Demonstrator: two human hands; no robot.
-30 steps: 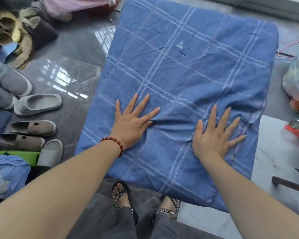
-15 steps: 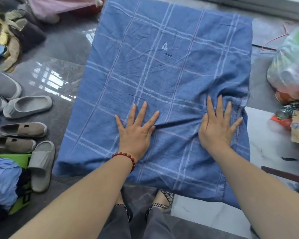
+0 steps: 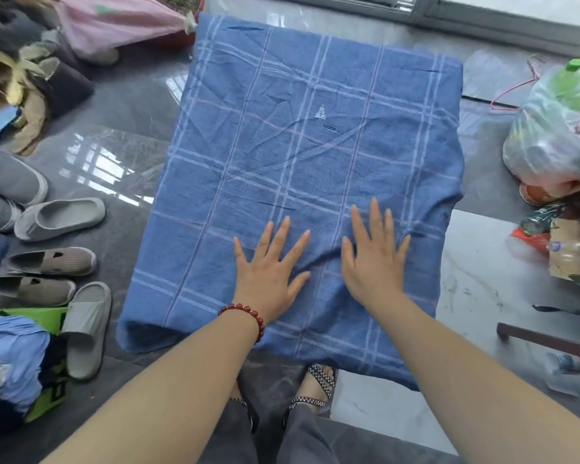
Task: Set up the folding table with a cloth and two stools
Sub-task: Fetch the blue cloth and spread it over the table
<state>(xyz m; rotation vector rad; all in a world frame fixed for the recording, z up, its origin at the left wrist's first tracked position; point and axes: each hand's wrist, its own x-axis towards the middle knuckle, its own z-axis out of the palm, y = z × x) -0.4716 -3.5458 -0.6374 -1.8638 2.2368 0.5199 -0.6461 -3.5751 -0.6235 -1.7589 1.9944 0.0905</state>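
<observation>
**Head view.** A blue checked cloth is lying spread over a raised rectangular top. This is judged to be the folding table (the table itself is wholly hidden under the fabric). The cloth's edges are hanging down on its near, left and right sides.

The left hand, wearing a red bead bracelet, and the right hand are both pressing flat on the near half of the cloth. Their fingers are straight and spread, gripping nothing. A raised crease is running between the two hands, and finer wrinkles are crossing the middle of the cloth.

**Progress, as judged.** The table is apparently standing and the cloth is on it, so the step in hand is the smoothing. No stools are showing beside the cloth, so placing both is probably what is left. A dark wooden bar is lying to the right of the cloth, and what it belongs to cannot be told. Grey slippers are sitting on the floor to the left of the cloth.
</observation>
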